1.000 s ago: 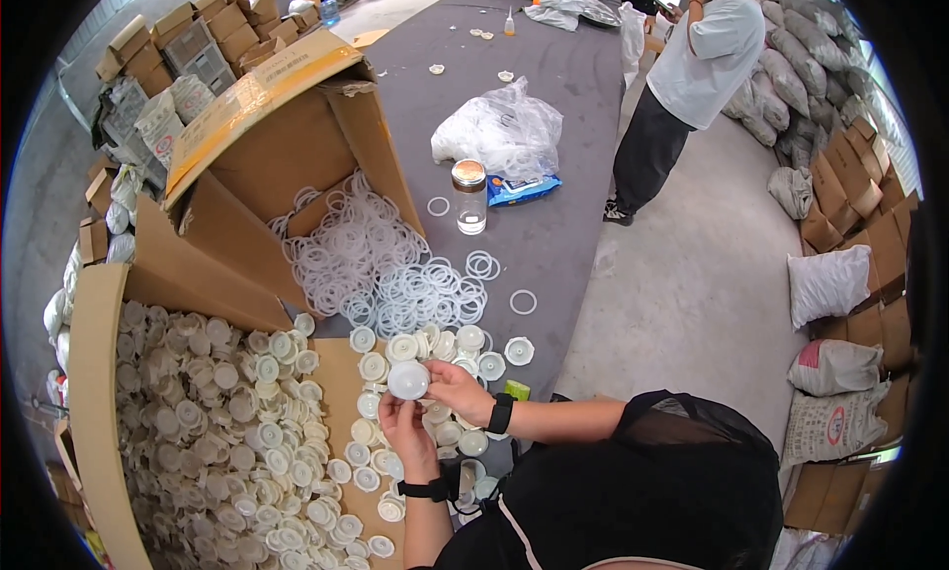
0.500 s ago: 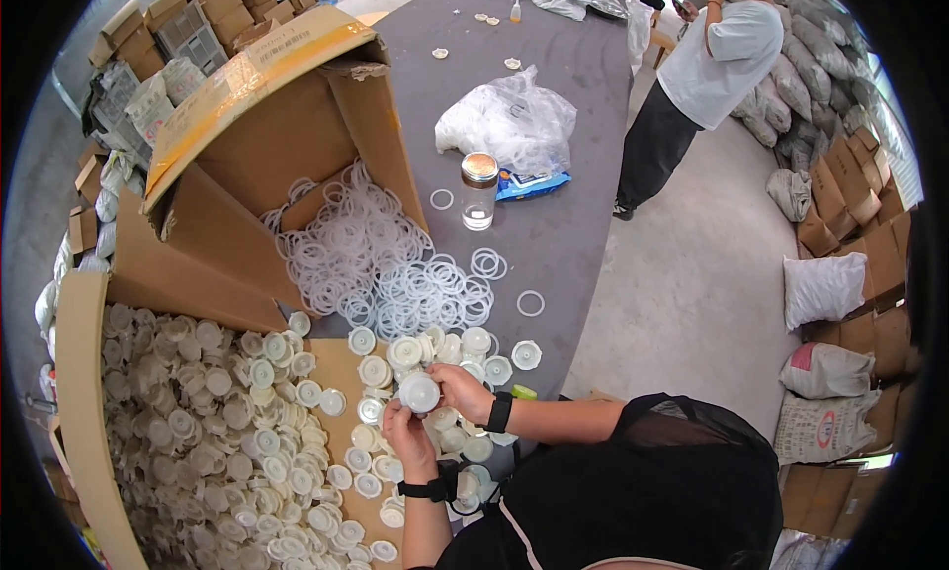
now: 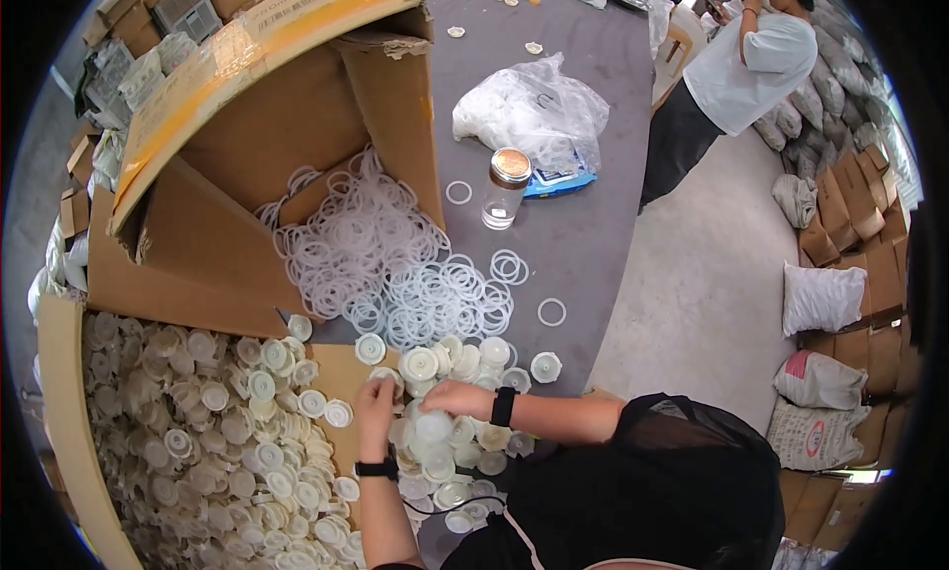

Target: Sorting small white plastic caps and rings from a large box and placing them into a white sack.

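My left hand (image 3: 376, 402) is closed at the edge of the cap pile, its fingertips pinching a pale round plastic cap (image 3: 388, 374). To its right, my right hand (image 3: 459, 399) has curled fingers at the upper rim of a translucent plastic cap (image 3: 432, 428), which looks slightly blurred. More whitish caps (image 3: 420, 362) lie loosely around and beneath both hands. Just beyond them spreads a heap of thin translucent plastic rings (image 3: 445, 298), spilling from a tipped cardboard box (image 3: 272, 125).
A large carton (image 3: 61, 412) full of caps (image 3: 198, 422) stands at left. Farther along the grey table (image 3: 593, 244) are a lidded clear jar (image 3: 505, 189), a plastic bag (image 3: 534, 110) and a blue packet (image 3: 559, 181). Another person (image 3: 732, 86) stands beyond the table's right edge.
My hands have parted from the cap they held together. The left moved up and left to another cap; the right stays near the translucent one, now lower. The view has shifted slightly.
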Tool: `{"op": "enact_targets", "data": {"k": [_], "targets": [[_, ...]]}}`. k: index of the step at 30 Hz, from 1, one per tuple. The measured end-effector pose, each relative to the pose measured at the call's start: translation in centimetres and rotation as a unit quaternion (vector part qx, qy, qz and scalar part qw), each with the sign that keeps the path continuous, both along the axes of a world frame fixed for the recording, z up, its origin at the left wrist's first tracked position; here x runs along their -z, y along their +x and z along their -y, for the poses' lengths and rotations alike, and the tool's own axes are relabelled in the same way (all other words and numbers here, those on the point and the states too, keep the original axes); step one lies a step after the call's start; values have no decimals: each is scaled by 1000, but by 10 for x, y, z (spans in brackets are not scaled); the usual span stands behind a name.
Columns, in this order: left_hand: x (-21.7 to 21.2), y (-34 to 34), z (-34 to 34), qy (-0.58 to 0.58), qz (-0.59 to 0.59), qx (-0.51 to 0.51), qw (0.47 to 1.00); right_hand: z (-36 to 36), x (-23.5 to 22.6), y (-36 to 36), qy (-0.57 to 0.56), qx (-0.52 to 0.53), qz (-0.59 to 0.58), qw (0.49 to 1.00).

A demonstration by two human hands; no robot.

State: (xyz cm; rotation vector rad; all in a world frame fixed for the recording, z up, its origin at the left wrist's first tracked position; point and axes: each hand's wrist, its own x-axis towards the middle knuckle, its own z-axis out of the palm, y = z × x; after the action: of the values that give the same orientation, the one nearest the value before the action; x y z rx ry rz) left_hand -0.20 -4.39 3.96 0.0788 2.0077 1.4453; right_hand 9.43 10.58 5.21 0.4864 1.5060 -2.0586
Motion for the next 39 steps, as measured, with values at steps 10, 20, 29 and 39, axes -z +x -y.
{"op": "enact_targets", "data": {"k": [10,20,29,39], "targets": [[44,-71,-30,-318,-344,143,872,-12,13,-11,-40,55,-8,998],[0,-46,-66,199,127,92,967,-35,31,-29,-177,326,35,928],[56,-70,-83,-303,-264,168,900,-49,39,-10,-215,379,59,898],[63,-59,-79,-283,-257,151,912,-48,30,10,-316,399,-28,860]]}}
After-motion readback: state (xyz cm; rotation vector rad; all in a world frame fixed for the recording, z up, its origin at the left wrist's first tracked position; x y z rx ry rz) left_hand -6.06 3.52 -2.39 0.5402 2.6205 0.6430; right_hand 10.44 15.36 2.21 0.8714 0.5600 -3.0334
